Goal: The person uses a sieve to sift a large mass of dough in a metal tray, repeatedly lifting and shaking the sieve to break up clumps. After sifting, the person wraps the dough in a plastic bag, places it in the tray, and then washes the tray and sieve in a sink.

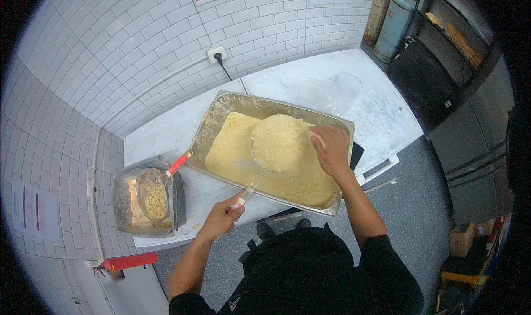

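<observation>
My left hand [226, 216] is closed around the handle of a round sieve [254, 152], which is heaped with pale yellow crumbs [278, 143]. The sieve is over a deep rectangular metal pan [271, 101] that holds more of the fine yellow crumbs [232, 143]. At the sieve's right side is my right hand [332, 149], its fingers bent towards the rim; whether it grips the rim cannot be told. A second sieve [143, 194] with a red and white handle, holding coarser crumbs, rests on a plastic-covered container at the left.
The pan stands on a white worktop [369, 107] against a tiled wall. Clear plastic film [336, 91] lies behind the pan. A plug with a black cable is in the wall socket [216, 54]. A red fire extinguisher [130, 262] is at lower left, gas cylinders [394, 26] at upper right.
</observation>
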Tool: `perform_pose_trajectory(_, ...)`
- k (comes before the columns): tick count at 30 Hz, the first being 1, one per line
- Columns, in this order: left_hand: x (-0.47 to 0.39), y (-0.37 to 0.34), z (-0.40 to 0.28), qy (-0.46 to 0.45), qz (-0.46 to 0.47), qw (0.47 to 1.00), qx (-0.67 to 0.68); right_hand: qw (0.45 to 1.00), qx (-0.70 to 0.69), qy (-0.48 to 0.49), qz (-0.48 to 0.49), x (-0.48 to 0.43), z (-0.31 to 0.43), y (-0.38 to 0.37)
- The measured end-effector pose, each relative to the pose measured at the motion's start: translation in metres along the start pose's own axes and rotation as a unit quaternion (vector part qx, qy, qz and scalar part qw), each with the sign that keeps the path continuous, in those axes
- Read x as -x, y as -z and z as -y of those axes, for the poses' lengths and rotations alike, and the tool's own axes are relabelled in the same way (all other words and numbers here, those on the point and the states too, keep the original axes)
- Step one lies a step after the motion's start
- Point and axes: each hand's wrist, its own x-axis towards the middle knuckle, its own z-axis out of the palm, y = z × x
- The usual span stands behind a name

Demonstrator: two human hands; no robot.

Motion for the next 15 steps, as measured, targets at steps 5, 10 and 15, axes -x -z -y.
perform_pose_trajectory(5, 0.007, -0.010, 0.012, -0.004, -0.042, 0.998, 0.054, 0.995, -0.038, -0.070, -0.057, 0.019, -0.052, -0.007)
perform_pose_trajectory(10, 0.005, -0.016, 0.010, 0.017, -0.086, 0.992, 0.090, 0.994, -0.029, -0.095, -0.039, 0.049, -0.074, -0.021)
perform_pose_trajectory(15, 0.005, -0.020, 0.012, 0.028, -0.082, 0.989, 0.117, 0.996, -0.023, -0.047, -0.068, 0.060, -0.077, -0.031)
